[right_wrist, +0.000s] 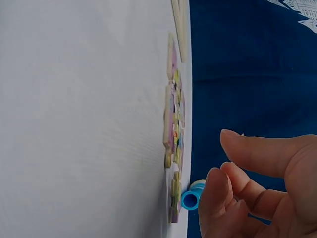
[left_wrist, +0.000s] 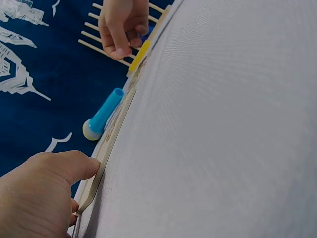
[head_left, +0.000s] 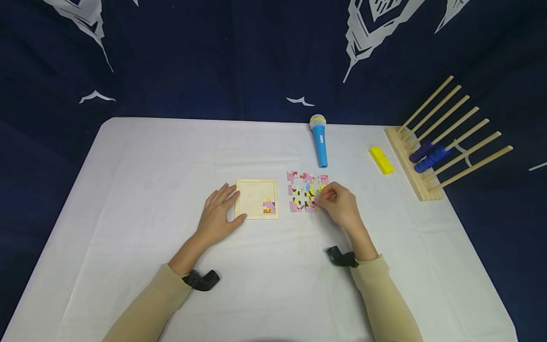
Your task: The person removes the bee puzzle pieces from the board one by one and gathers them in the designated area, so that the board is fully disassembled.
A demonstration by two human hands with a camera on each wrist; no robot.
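A square wooden puzzle tray (head_left: pixel 256 190) lies on the white table, with a pink puzzle piece (head_left: pixel 269 207) in its near right corner. My left hand (head_left: pixel 219 213) rests at its left side, fingers spread along the edge and thumb against the near corner; in the left wrist view the thumb touches the tray's rim. Right of the tray lie several loose pink and yellow puzzle pieces (head_left: pixel 296 206). My right hand (head_left: pixel 340 204) is over their right side. Its thumb and fingers come close together in the right wrist view; I cannot tell whether they pinch a piece.
Behind the pieces lies a blue toy microphone (head_left: pixel 320 145). Farther right is a yellow block (head_left: pixel 381 160), beside a wooden rack (head_left: pixel 410 166) with slanting pegs and blue beads. A dark blue patterned cloth (head_left: pixel 213 61) hangs behind the table.
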